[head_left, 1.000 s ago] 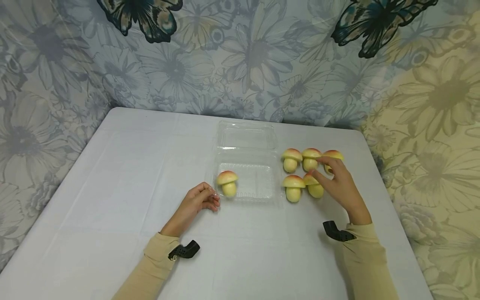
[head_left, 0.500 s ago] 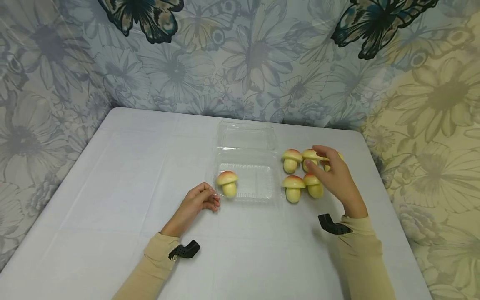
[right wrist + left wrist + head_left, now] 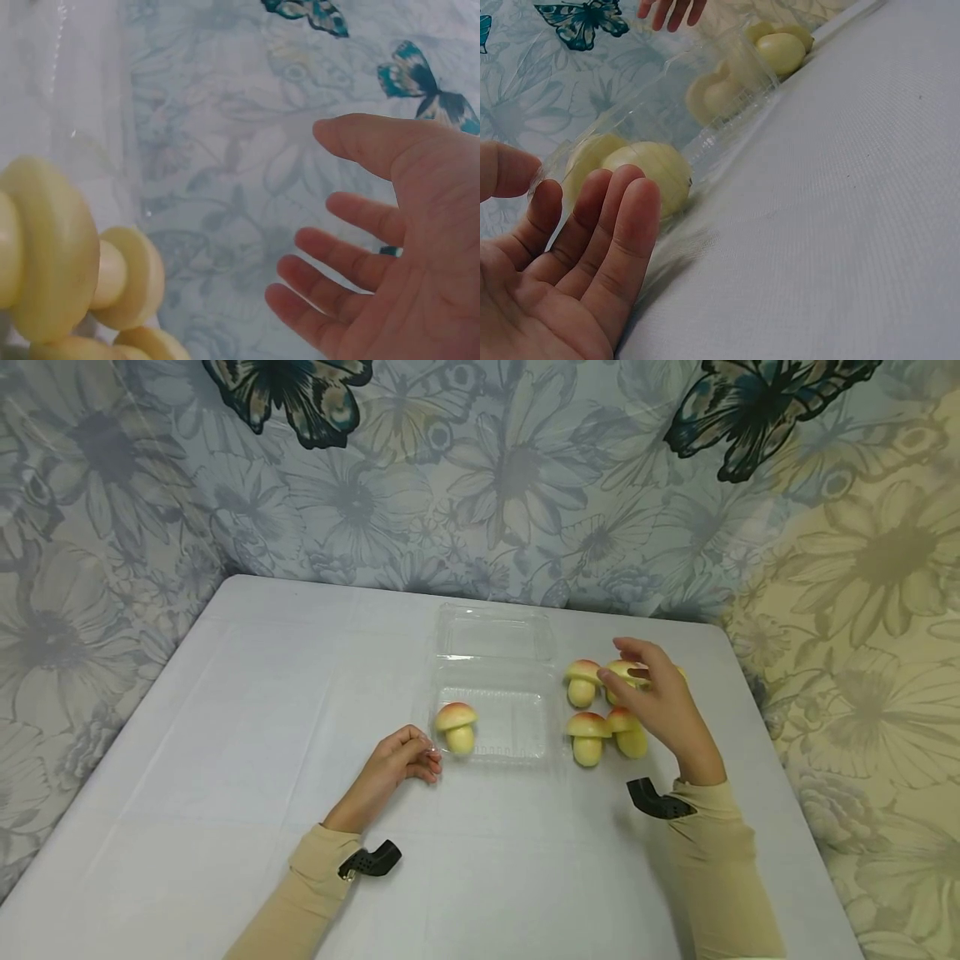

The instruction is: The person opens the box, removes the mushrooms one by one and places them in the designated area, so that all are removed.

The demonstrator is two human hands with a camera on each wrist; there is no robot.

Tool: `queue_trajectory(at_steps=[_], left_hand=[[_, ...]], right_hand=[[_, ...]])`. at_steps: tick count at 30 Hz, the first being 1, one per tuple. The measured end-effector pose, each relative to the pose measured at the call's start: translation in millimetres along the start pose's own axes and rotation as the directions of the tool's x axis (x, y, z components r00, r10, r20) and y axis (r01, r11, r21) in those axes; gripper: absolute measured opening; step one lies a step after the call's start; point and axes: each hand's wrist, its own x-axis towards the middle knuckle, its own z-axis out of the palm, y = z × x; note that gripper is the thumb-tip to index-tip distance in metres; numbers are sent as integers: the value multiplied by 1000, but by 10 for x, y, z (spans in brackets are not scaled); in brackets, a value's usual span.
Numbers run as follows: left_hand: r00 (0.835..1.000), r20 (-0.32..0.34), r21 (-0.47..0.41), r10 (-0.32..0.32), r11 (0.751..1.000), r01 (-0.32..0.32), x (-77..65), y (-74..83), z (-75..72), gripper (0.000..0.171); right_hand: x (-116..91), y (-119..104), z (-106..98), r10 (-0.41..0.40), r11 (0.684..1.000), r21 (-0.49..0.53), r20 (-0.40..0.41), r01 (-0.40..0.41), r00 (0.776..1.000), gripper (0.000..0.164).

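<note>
A clear plastic clamshell container (image 3: pixel 510 727) lies open on the table, its lid (image 3: pixel 492 633) folded back toward the wall. One toy mushroom (image 3: pixel 456 727), yellow with a reddish cap, sits at the left inside it. My left hand (image 3: pixel 392 758) pinches the container's left rim between thumb and forefinger; the left wrist view shows this hand (image 3: pixel 577 262) close up. Right of the container stand several more mushrooms (image 3: pixel 587 737) in two rows. Over the back row hovers my right hand (image 3: pixel 667 706), partly hiding the mushrooms there. In the right wrist view its fingers (image 3: pixel 337 259) are spread, holding nothing.
White cloth covers the table (image 3: pixel 225 718). Behind it rises a floral wall covering (image 3: pixel 510 477) with dark butterflies. A black wrist camera (image 3: pixel 660 799) sits on the right sleeve and another wrist camera (image 3: pixel 371 860) on the left.
My right hand has risen off the mushrooms and shifted left and away from me, its fingers parting. The left hand and the mushrooms stay where they were.
</note>
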Motion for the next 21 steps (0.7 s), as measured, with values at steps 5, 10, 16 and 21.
queue_trajectory(at_steps=[5, 10, 16, 21], left_hand=[[1000, 7, 0, 7, 1000, -7, -2, 1, -3, 19], [1000, 12, -1, 12, 1000, -12, 0, -4, -8, 19], [1000, 11, -4, 14, 1000, -14, 5, -14, -16, 18], [1000, 8, -6, 13, 1000, -13, 1, -10, -12, 17]], right_hand=[[53, -101, 42, 15, 999, 35, 6, -15, 1000, 59], [99, -179, 82, 15, 999, 48, 14, -16, 1000, 61], [142, -218, 127, -14, 999, 46, 8, 13, 1000, 59], [168, -267, 160, -29, 998, 50, 9, 28, 1000, 59]])
